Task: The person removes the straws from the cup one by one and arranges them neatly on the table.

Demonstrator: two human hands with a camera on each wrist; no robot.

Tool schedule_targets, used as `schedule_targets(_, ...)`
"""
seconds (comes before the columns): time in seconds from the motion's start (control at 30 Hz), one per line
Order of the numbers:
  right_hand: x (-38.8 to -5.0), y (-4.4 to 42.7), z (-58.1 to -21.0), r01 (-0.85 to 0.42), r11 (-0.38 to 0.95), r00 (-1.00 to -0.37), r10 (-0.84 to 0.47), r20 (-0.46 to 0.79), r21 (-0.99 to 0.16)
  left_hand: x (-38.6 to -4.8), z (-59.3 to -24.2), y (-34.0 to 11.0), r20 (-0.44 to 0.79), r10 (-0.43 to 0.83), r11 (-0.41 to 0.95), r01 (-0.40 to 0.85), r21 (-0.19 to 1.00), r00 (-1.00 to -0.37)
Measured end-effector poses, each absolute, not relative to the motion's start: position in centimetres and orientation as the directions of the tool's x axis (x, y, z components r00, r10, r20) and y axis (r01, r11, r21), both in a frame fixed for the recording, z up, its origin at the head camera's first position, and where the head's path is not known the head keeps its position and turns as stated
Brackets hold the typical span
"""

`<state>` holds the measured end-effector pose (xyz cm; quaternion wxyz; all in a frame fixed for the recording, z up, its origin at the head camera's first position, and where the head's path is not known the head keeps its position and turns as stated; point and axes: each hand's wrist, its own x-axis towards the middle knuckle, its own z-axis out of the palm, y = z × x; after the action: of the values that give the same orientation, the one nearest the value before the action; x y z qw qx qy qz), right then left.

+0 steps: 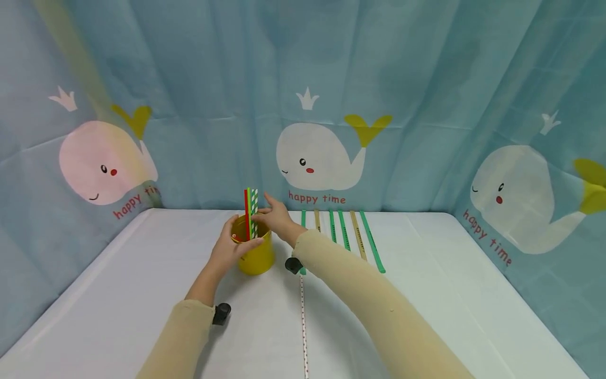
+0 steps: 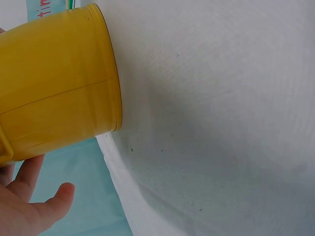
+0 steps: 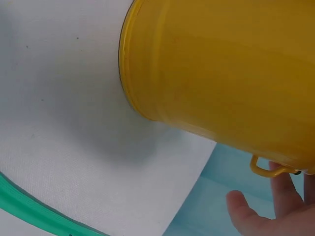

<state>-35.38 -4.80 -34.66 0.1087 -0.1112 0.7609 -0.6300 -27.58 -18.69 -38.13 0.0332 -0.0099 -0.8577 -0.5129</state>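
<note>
In the head view a yellow bucket [image 1: 258, 260] stands upright on the white table. Red, green and green-white striped straws [image 1: 254, 200] rise from it in an upright bunch. My left hand [image 1: 226, 247] grips the bucket at its left side, thumb along the front rim. From the right, my right hand [image 1: 280, 218] reaches over the rim. One finger is raised, and the thumb lies across the striped straws; whether it pinches them is unclear. The right wrist view shows fingers [image 3: 284, 196] beside the bucket's small loop [image 3: 268, 173].
Several green and tan strips [image 1: 343, 229] lie in a row right of the bucket. A narrow dotted strip [image 1: 303, 321] runs towards the front edge. A blue whale-print curtain [image 1: 421, 131] hangs behind and beside the table [image 1: 421, 295].
</note>
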Motion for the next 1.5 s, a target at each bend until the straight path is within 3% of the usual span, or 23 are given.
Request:
schedule_targets(0.27,-35.4,-4.4,-34.9,-0.064,0.216,-0.968,-0.249,0.008,-0.974,-27.6,-38.3,-18.5,0.086,-0.012,0.466,0.070,0.882,-0.996)
schedule_targets(0.67,-36.2,-4.6,-35.2,-0.052,0.115,-0.960,-0.281,0.018,-0.992,-27.6,-38.5,-18.2,0.087,-0.008,0.462,0.074,0.884,-0.996)
schedule_targets(0.97,-35.5,-4.0,-34.9,-0.047,0.143,-0.983,-0.184,0.021,-0.989,-27.5,-38.2,-17.7,0.097,-0.005,0.468,0.084,0.880,-0.995)
schedule_targets(1.5,-33.9,-0.5,-32.0,-0.126,-0.086,-0.972,-0.187,0.141,-0.988,-27.4,-37.8,-18.6,0.055,-0.022,0.471,0.038,0.882,-0.998)
